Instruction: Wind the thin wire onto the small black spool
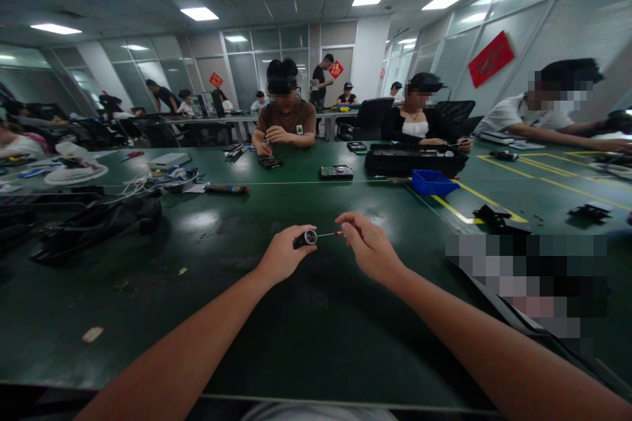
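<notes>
My left hand (282, 254) is closed around a small black cylindrical part (306, 239). Its round, silver-rimmed end faces me, but the detail inside is too small to make out. From the right, my right hand (369, 247) grips a thin screwdriver (328, 235) by its red end, most of the handle being hidden by the fingers. The slim metal shaft points left and reaches the side of the black part; whether the tip touches it I cannot tell. Both hands are above the green table (276, 342).
A blue bin (433, 183) stands at the right beyond my hands, near a long black housing (415, 161). A hard drive (336, 172) lies ahead. Another screwdriver-like tool (226, 189) and black casings (103, 223) lie left. Across the table a person (286, 115) works on a small device.
</notes>
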`<state>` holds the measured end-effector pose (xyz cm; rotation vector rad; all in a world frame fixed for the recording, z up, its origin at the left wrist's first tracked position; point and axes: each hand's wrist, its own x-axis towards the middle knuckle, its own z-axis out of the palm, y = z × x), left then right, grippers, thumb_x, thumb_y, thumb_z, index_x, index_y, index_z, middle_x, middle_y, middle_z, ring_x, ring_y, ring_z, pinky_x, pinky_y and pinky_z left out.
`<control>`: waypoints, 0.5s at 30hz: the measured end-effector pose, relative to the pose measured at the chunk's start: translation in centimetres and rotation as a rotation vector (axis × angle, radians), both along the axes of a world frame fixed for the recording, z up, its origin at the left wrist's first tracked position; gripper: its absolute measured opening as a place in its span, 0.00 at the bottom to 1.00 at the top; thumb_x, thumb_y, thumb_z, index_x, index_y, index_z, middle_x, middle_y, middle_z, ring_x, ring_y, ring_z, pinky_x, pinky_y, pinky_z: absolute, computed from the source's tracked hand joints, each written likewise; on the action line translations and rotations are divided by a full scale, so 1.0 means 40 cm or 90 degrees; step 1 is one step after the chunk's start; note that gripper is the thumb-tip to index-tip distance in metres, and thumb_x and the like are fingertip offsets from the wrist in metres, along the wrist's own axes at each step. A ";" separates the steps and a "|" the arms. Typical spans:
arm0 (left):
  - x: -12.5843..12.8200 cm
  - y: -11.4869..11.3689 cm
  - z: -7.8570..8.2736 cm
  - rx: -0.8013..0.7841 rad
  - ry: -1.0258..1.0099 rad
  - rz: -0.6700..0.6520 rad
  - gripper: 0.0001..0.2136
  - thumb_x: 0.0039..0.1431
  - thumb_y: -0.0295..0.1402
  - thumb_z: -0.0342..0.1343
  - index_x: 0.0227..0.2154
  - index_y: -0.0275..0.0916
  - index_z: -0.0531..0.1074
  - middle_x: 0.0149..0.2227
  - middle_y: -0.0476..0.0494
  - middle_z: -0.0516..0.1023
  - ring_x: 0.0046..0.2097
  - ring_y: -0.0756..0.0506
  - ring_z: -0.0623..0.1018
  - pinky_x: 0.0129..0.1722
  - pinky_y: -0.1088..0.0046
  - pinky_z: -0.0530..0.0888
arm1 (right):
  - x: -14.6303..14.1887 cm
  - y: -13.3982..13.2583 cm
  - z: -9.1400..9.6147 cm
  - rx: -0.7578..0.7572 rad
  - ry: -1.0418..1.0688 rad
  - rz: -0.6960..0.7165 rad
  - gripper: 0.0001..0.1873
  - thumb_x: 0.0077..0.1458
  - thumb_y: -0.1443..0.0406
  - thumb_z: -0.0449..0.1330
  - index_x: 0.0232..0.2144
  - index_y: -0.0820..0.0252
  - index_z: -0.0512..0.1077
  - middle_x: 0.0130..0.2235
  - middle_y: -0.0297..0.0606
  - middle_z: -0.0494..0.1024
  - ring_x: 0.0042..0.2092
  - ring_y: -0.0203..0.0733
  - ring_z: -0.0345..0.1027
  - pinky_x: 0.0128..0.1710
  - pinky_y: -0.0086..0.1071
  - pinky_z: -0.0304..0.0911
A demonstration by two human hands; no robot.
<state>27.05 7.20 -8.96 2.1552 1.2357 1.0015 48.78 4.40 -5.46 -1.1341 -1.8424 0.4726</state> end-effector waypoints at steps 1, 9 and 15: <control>-0.001 0.001 0.001 0.000 0.001 0.006 0.18 0.57 0.30 0.62 0.51 0.44 0.74 0.49 0.44 0.78 0.52 0.41 0.75 0.56 0.61 0.69 | -0.001 -0.002 0.000 0.000 -0.001 0.018 0.12 0.66 0.60 0.48 0.41 0.54 0.71 0.29 0.32 0.74 0.30 0.40 0.68 0.30 0.33 0.59; -0.006 0.004 0.003 0.007 0.009 0.009 0.18 0.57 0.31 0.62 0.51 0.44 0.74 0.50 0.45 0.78 0.53 0.42 0.75 0.57 0.61 0.69 | -0.015 -0.013 -0.001 0.005 0.025 -0.009 0.07 0.63 0.61 0.53 0.40 0.55 0.69 0.34 0.36 0.77 0.33 0.42 0.71 0.33 0.35 0.61; -0.002 0.001 -0.001 0.015 0.038 0.014 0.18 0.56 0.31 0.63 0.51 0.44 0.74 0.49 0.44 0.78 0.52 0.40 0.75 0.56 0.60 0.69 | -0.014 0.017 -0.017 -0.067 0.203 -0.010 0.13 0.61 0.54 0.56 0.36 0.57 0.72 0.32 0.37 0.78 0.34 0.43 0.73 0.36 0.38 0.67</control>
